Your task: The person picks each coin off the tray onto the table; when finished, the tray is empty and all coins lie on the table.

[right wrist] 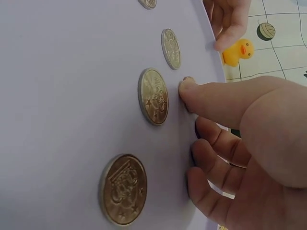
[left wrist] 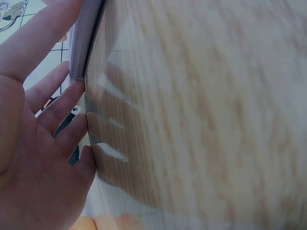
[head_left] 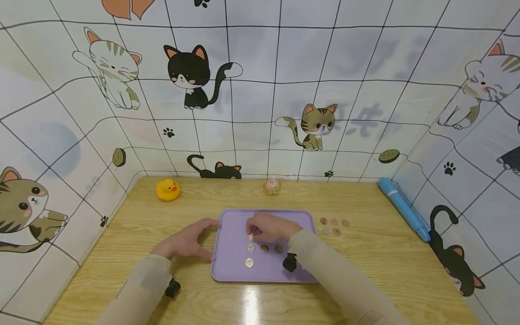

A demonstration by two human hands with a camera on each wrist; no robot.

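A purple tray (head_left: 231, 273) lies on the wooden table. My left hand (head_left: 184, 241) is at its left side, fingers spread and fingertips at the rim; the left wrist view shows this hand (left wrist: 45, 148) palm-on. Over the tray, my right hand (head_left: 268, 227) pinches a copper-coloured coin (head_left: 251, 236) down at the tray's surface. In the right wrist view, the thumb hides that coin. Nearby on the tray lie two silver coins (head_left: 250, 248) in a column, and two brass-coloured coins (right wrist: 123, 189) in a row to their right.
Several mostly copper-coloured coins (head_left: 334, 222) lie on the table right of the tray. A yellow rubber duck (head_left: 168, 190) stands at the back left, a small figurine (head_left: 271, 186) at the back middle. A blue tube-shaped object (head_left: 404, 209) lies along the right edge. Cat-print walls (head_left: 260, 99) enclose the table.
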